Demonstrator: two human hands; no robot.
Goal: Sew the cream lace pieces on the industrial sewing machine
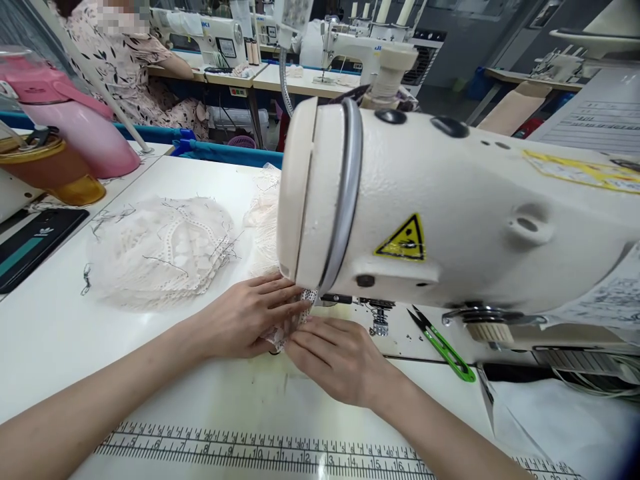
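Note:
A piece of pale lace fabric (280, 335) lies under the head of a white sewing machine (425, 200). My left hand (243, 317) rests over it, fingers stretched across the lace and thumb tucked at its near edge, holding it. Close beside, my right hand (340, 360) has its fingers curled and pinched on the lace's right edge. The machine head hides the needle area. More cream lace (265, 227) trails behind the left fingers. To the left sits a round stack of sheer lace pieces (160, 253) with loose dark threads.
Green thread snips (445, 347) lie right of the hands. A printed ruler scale (280, 450) runs along the front. At left are a phone (40, 243), a pink bottle (80, 120) and an amber cup (55, 170). A person (125, 73) sits beyond, near other machines.

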